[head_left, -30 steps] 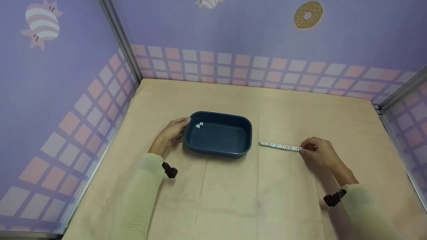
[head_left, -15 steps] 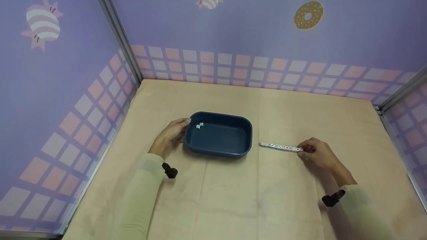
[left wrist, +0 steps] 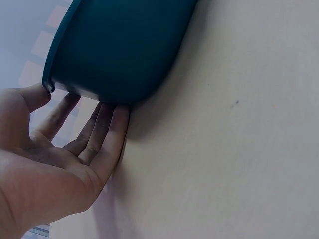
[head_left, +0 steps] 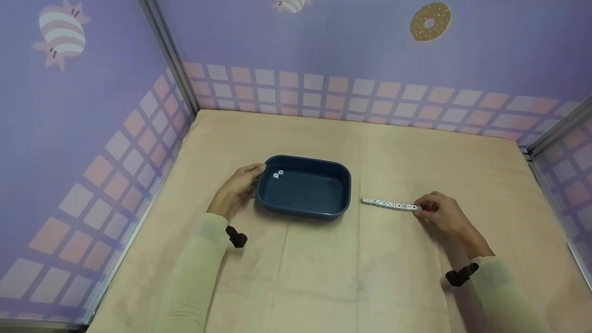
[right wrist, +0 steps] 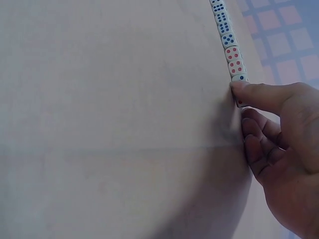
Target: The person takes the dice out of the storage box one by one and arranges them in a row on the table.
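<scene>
A dark blue rectangular dish (head_left: pixel 305 189) with rounded corners sits on the cloth-covered table. My left hand (head_left: pixel 238 185) holds it at its left end: the thumb is at the rim and the fingers (left wrist: pixel 112 134) lie against the outer wall. To the dish's right, white dice (head_left: pixel 388 204) stand side by side in a straight row, showing blue and red pips (right wrist: pixel 234 59). The thumb and fingers of my right hand (head_left: pixel 441 212) pinch the row's right end, and the thumb partly covers the last dice. Two small white pieces with dark marks (head_left: pixel 278 174) lie inside the dish.
Pale, creased cloth (head_left: pixel 319 273) covers the table. Purple panels with a pink and white grid (head_left: pixel 312 90) stand along the back and both sides, joined by metal corner posts (head_left: pixel 171 55). Each wrist wears a dark camera (head_left: pixel 237 237).
My right hand has shifted slightly left along the row, its fingertips settling at the end dice. The left hand and the dish have stayed in place.
</scene>
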{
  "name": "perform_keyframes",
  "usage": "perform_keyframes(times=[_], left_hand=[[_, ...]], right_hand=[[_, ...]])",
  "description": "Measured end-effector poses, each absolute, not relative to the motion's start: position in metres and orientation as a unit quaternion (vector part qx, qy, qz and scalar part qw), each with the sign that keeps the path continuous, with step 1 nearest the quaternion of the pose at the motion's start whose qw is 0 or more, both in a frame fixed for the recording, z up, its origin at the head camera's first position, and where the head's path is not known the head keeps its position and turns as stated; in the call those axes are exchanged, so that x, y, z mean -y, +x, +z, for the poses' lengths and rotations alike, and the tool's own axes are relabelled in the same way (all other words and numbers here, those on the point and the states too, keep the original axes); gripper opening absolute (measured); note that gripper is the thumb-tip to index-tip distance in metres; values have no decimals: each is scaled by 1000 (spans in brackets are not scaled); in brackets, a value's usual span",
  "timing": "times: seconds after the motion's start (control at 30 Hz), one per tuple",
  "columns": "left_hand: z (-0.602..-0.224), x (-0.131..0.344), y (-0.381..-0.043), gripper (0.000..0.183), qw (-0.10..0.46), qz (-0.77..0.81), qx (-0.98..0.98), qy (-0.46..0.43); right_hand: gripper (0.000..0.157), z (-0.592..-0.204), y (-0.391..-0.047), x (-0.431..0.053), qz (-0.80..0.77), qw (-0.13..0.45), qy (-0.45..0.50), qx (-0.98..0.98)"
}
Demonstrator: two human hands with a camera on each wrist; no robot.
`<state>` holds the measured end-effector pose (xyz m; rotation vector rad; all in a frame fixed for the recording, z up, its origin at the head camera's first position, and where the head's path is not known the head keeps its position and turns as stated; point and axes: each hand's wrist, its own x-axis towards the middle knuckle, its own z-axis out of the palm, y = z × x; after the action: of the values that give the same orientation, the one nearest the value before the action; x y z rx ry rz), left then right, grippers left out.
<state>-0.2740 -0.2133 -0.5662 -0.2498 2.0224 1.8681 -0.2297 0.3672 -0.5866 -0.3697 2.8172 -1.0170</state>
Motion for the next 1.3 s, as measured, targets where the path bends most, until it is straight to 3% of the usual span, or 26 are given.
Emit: perform_keyframes(times=[0.17,0.33,0.5,0.63,0.97,1.3], left_hand=[[-566,211,-274,49,185,659,-722,-99],[-566,212,-274,49,179,656,-727,-97],[-565,211,-273,47,176,653,-730,-94],[-565,211,-273,45,176,657,-726,-97],[-567,212,-274,50,187,658,-722,-103],[-566,211,-275,50,181,655,-727,-96]], right_hand=[[23,-579,-231,-366,-349,79,-114,-927],[27,-574,-234,-349,-369,35,-119,-921],[26,-571,-239,-310,-399,-34,-152,-904],[26,-563,-242,-272,-422,-57,-174,-888],[19,-544,-262,-185,-504,-93,-201,-835],[20,-537,-282,-112,-555,-86,-198,-804]])
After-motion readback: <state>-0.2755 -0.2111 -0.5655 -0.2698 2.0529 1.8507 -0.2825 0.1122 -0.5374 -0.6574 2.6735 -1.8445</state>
